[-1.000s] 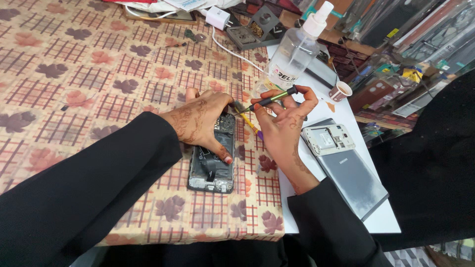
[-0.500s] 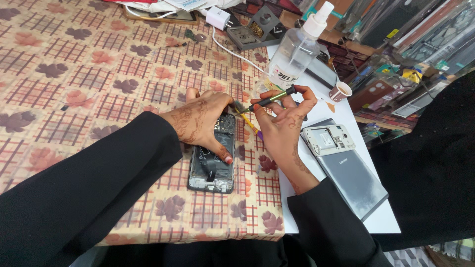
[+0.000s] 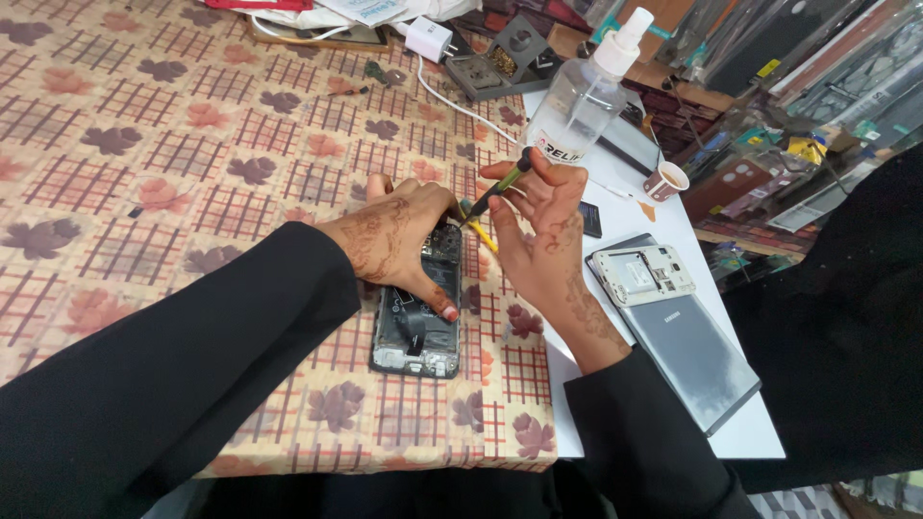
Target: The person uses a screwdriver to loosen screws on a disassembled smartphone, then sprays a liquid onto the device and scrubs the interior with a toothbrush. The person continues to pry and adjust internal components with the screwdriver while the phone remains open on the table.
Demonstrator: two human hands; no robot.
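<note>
The left hand (image 3: 399, 235) lies palm-down over the upper half of an opened phone (image 3: 419, 322), fingers curled and pressed against it, the thumb tip resting on the phone's right edge. The phone lies flat on the desk (image 3: 144, 173), which is covered with a checked cloth printed with leaves; its lower half, with dark inner parts and a metal frame, shows below the hand.

Just right of that hand, the right hand (image 3: 543, 235) stands on its edge, fingers pinched around a slim dark screwdriver (image 3: 500, 187) with a green band. The tool slants down to the left, and its tip sits at the phone's top right corner, between the two hands. A yellow tool (image 3: 484, 237) lies under the tip, partly hidden.

Beyond the right hand's fingers stands a clear spray bottle (image 3: 582, 101) with a white nozzle. Farther beyond the left hand lie a white charger plug (image 3: 430, 38) and a grey parts tray (image 3: 510, 60).

Right of the right hand, on a white sheet (image 3: 663, 216), sits a small paper cup (image 3: 665, 181). Just beside the wrist a white phone frame (image 3: 644, 274) rests on the top end of a grey slab-like device (image 3: 692, 356).
</note>
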